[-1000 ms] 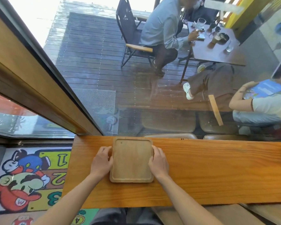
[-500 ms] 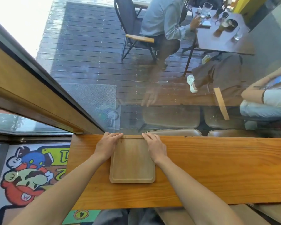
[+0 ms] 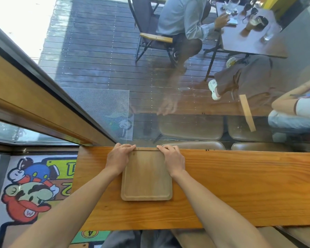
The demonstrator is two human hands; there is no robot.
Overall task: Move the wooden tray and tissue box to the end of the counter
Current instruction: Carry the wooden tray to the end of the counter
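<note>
A square wooden tray lies flat on the long wooden counter, near its left end, with its far edge against the window glass. My left hand rests on the tray's far left corner, fingers curled over the edge. On the far right corner my right hand holds it the same way. Both forearms reach over the counter's near edge. No tissue box is in view.
The counter ends on the left at about, above a cartoon floor mat. A glass pane runs along the counter's far side. Beyond it are brown stools, seated people and a table with glasses.
My hands slid from the tray's sides to its far corners, and the tray moved away from me to the window edge. In the last half second little has moved.
</note>
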